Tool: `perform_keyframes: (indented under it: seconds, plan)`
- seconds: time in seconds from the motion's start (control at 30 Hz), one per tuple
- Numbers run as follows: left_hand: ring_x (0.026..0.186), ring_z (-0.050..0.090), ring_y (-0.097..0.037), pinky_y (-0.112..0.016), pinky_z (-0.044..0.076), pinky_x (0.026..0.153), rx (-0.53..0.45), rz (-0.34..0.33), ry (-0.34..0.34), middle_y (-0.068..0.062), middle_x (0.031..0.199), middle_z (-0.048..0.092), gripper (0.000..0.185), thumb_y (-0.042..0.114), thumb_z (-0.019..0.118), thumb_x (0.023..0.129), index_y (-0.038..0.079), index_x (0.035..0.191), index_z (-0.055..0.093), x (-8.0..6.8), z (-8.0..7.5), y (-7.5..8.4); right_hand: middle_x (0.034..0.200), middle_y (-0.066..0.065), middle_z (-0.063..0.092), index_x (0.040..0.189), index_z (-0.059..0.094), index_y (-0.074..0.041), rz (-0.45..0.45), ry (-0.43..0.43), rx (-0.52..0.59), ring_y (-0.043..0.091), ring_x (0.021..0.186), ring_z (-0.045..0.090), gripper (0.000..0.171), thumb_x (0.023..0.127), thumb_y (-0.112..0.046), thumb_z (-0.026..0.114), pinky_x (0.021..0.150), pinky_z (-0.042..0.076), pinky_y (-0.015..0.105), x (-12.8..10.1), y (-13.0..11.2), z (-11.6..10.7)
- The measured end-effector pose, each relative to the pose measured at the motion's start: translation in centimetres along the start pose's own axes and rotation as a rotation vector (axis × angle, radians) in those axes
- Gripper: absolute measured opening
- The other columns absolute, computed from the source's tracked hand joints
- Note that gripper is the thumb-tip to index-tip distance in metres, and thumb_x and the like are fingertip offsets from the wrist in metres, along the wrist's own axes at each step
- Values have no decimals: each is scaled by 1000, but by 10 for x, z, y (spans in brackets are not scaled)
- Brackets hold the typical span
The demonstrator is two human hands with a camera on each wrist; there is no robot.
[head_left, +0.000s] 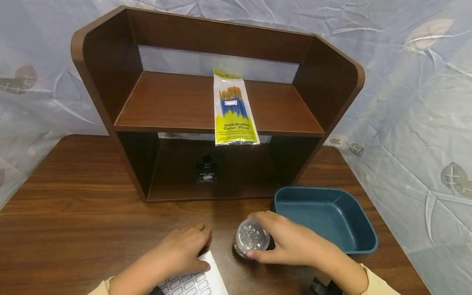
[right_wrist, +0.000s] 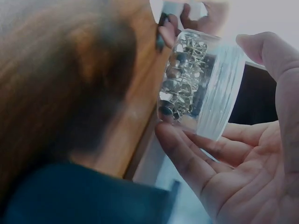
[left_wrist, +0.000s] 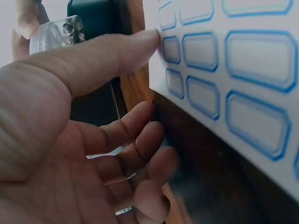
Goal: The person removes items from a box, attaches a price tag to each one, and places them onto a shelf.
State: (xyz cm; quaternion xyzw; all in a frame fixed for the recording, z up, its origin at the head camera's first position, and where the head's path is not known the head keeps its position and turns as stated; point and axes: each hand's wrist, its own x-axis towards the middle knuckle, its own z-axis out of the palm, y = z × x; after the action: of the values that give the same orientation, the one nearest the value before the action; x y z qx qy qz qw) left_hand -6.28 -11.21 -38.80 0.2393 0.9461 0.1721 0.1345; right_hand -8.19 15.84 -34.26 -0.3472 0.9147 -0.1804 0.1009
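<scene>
A clear round jar of silver thumbtacks [head_left: 252,235] stands on the table near the front. My right hand [head_left: 291,241] holds it from the right, thumb on the near side and fingers on the far side. The right wrist view shows the tacks [right_wrist: 183,79] through the jar's wall, under a ridged clear lid [right_wrist: 222,88]. Left of the jar, my left hand [head_left: 180,250] is at a white sheet of blue-bordered labels [head_left: 197,282]. Its thumb touches the sheet's edge, while the other fingers bend loosely beyond that edge with nothing seen in them.
A blue plastic bin [head_left: 324,213] sits to the right, close to my right hand. Behind stands a brown two-tier shelf [head_left: 173,98]. A labelled pack of artist brushes [head_left: 234,108] lies on its upper tier, overhanging the front; a dark labelled bottle [head_left: 206,171] stands below.
</scene>
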Motion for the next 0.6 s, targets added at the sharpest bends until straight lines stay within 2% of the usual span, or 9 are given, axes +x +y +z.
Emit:
perform_keyframes:
  seconds: [0.1, 0.17, 0.33, 0.4, 0.6]
  plan:
    - [85, 59, -19, -47, 52, 67, -12, -20, 8, -1, 95, 62, 40, 38, 86, 64, 23, 79, 52, -3, 1, 0, 118, -8, 60, 131, 51, -22, 15, -17, 8, 5, 102, 57, 65, 83, -65, 61, 79, 54, 23, 4, 0, 7]
    - [90, 63, -23, -51, 53, 72, -19, -21, 24, -6, 103, 66, 39, 37, 86, 65, 23, 75, 52, -4, 2, 0, 118, -7, 60, 131, 51, -22, 21, -23, 18, 5, 101, 57, 64, 83, -64, 61, 78, 54, 23, 5, 0, 10]
    - [75, 56, -13, -35, 48, 62, -33, -17, 69, 5, 85, 60, 35, 35, 85, 67, 23, 73, 52, -6, 5, 0, 118, -7, 59, 130, 51, -23, 23, -28, 32, 5, 100, 58, 63, 84, -63, 62, 78, 54, 22, 7, 1, 16]
    - [65, 43, -6, -28, 37, 56, -39, -13, 85, 12, 73, 46, 33, 34, 84, 68, 24, 74, 54, -6, 7, 0, 119, -7, 59, 131, 50, -23, 24, -31, 26, 5, 100, 58, 63, 84, -63, 62, 78, 54, 22, 9, 1, 18]
    - [62, 40, -4, -25, 33, 54, -73, -8, 98, 13, 72, 44, 31, 32, 84, 69, 23, 74, 55, -8, 8, -1, 118, -6, 60, 130, 51, -20, 14, -38, 17, 5, 103, 57, 64, 85, -63, 61, 82, 54, 24, 12, 0, 23]
